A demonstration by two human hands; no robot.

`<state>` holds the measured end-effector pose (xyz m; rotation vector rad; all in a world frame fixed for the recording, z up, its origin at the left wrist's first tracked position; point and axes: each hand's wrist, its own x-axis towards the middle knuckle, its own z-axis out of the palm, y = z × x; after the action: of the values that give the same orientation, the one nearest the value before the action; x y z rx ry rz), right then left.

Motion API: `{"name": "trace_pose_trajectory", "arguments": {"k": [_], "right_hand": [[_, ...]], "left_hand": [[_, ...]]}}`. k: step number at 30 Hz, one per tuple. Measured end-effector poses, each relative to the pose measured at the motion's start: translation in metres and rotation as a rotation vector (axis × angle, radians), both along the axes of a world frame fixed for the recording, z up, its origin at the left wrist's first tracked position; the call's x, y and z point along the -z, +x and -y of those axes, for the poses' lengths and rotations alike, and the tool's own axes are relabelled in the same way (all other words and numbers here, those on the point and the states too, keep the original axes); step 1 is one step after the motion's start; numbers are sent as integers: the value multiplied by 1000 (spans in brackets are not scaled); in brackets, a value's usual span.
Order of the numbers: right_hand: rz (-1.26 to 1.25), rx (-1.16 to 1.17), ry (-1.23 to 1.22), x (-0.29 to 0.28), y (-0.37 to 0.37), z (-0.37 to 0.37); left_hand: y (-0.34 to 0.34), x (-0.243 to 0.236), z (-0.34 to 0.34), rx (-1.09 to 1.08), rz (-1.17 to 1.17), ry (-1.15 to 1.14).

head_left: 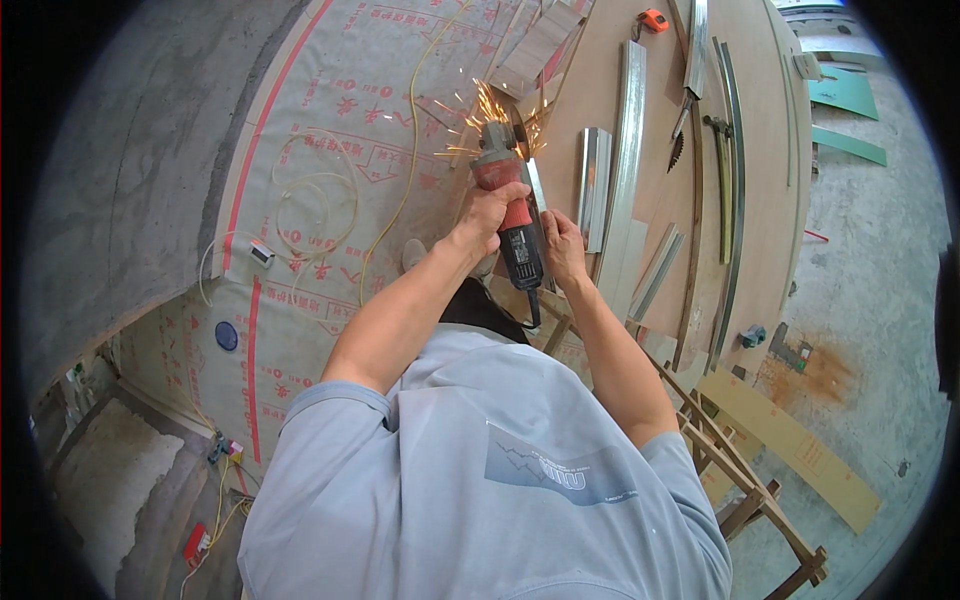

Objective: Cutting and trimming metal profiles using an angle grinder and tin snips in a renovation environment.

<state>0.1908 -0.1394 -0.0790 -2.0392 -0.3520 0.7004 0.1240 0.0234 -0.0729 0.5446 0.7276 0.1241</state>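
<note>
My left hand (484,215) is wrapped round the red and black body of an angle grinder (519,252). Orange sparks fly from its disc, up and to both sides of the grey head. Just right of the grinder, my right hand (563,243) grips a thin silver metal strip (538,190) that reaches up toward the disc. Where the disc meets the metal is partly hidden by the grinder head and the sparks. A black cord hangs from the grinder's lower end.
On the wooden board (660,200) to my right lie metal channels (626,130), a hammer (723,190) and an orange tape measure (653,20). A yellow cable (412,140) crosses the printed floor sheet (330,200). A wooden trestle (745,480) stands at lower right.
</note>
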Motion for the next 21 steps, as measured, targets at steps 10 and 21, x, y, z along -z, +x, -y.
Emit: {"name": "trace_pose_trajectory", "arguments": {"k": [10,21], "right_hand": [[-24,37,34,0,-3,-2],[-62,-4,-23,-5,-3,-5]], "left_hand": [[0,-3,10,-68,-52,2],[-6,7,11,-22,-92,-2]]}}
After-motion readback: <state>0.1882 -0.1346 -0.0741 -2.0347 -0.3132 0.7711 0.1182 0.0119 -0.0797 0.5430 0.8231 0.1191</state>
